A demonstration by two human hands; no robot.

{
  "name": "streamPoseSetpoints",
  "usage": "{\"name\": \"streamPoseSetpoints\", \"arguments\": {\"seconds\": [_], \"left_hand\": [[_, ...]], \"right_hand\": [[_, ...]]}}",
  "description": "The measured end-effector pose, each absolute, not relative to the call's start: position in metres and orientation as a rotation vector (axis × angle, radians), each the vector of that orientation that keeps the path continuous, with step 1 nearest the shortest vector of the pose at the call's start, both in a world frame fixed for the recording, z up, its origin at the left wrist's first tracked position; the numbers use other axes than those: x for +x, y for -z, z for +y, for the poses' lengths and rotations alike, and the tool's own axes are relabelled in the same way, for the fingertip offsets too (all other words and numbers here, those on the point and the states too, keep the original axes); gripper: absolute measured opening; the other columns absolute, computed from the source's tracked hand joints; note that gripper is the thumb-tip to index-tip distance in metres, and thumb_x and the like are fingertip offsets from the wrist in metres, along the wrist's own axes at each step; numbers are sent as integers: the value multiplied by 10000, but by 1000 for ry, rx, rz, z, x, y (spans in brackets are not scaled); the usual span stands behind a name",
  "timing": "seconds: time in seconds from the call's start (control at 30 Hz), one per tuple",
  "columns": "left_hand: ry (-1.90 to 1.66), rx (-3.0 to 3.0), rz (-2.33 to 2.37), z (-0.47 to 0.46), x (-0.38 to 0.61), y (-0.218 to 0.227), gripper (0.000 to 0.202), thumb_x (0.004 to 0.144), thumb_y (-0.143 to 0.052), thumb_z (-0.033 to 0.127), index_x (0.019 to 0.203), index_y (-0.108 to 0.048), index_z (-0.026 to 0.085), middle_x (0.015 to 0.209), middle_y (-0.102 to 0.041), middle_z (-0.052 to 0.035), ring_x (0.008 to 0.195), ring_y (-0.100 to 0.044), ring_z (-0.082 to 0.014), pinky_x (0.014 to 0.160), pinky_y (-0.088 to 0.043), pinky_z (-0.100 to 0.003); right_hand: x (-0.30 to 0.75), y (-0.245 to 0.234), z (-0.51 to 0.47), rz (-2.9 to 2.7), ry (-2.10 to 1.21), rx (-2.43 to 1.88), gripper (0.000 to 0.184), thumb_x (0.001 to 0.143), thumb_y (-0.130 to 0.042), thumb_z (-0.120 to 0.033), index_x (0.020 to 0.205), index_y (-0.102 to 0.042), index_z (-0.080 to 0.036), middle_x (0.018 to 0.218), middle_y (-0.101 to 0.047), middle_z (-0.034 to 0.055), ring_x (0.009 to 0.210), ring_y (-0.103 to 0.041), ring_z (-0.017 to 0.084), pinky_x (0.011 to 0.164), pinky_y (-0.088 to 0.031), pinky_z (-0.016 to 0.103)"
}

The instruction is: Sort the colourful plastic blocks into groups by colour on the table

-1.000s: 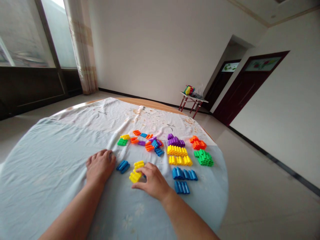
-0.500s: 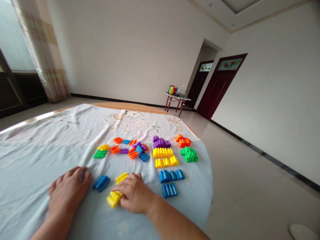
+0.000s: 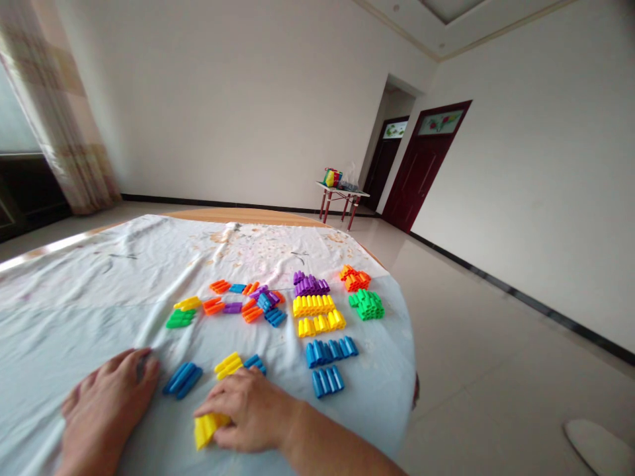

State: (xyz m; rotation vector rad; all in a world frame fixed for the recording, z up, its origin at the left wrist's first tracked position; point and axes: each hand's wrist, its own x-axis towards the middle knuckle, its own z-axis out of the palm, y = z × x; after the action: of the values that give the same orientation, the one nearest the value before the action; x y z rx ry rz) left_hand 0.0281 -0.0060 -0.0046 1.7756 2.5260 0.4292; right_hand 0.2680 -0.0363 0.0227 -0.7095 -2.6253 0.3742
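My right hand (image 3: 253, 410) has its thumb and fingers around a yellow plastic tube block (image 3: 209, 430) near the front of the table, partly covering it. Just beyond the fingers lie another yellow tube block (image 3: 228, 365) and a blue tube block (image 3: 255, 363). My left hand (image 3: 109, 400) rests palm down on the cloth, fingers outstretched, holding nothing. Between the hands sits a ribbed blue tube block (image 3: 182, 380).
Yellow blocks (image 3: 313, 306), purple blocks (image 3: 311, 284), blue blocks (image 3: 331, 352), orange blocks (image 3: 355, 279) and green blocks (image 3: 367, 304) stand in groups at the right. Mixed blocks (image 3: 232, 307) lie mid-table. The cloth (image 3: 124, 324) is wrinkled.
My right hand has drawn the yellow block towards me, away from the other yellow block. A blue block now shows beyond the hand. The whole view has shifted slightly; my left hand stays down.
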Motion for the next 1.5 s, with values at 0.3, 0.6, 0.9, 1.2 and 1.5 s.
{"name": "streamPoseSetpoints", "arguments": {"seconds": [0.3,0.6,0.9,1.2,1.5], "left_hand": [[-395,1788,2578,-1,22,14,530,825,-187,531,1125,-536,269,1283,-519,-47,1145,-439,-302,964,-293,-427],[-416,1785,2563,-2,23,13,518,824,-208,522,1124,-543,265,1288,-514,-54,1155,-427,-308,969,-287,-436],[-395,1741,2516,-7,30,-1,554,831,-181,511,1150,-541,234,1302,-497,-74,1184,-408,-305,1001,-254,-434],[-432,1712,2520,-7,35,-4,527,841,-222,497,1164,-544,234,1299,-497,-81,1180,-404,-326,991,-268,-448],[-504,1703,2490,-15,41,-13,528,854,-224,465,1159,-565,203,1290,-502,-100,1185,-402,-329,1003,-265,-460]], "right_hand": [[352,-66,-13,-2219,-418,-998,471,749,-544,-75,1188,-552,-245,1158,-594,29,1098,-515,156,984,-351,311],[411,-52,37,-2239,-280,-1343,421,680,-619,-60,1085,-626,-175,1094,-629,68,1061,-537,198,974,-383,363],[407,-38,42,-2264,-343,-1359,440,666,-611,-38,1080,-631,-186,1091,-631,65,1044,-558,203,959,-400,364],[404,-39,40,-2287,-344,-1364,283,696,-588,-39,919,-675,-190,985,-658,51,983,-578,198,922,-420,366],[343,-54,-3,-2207,-400,-1075,286,788,-582,-159,1068,-625,-196,1058,-623,55,1033,-542,174,947,-402,327]]}}
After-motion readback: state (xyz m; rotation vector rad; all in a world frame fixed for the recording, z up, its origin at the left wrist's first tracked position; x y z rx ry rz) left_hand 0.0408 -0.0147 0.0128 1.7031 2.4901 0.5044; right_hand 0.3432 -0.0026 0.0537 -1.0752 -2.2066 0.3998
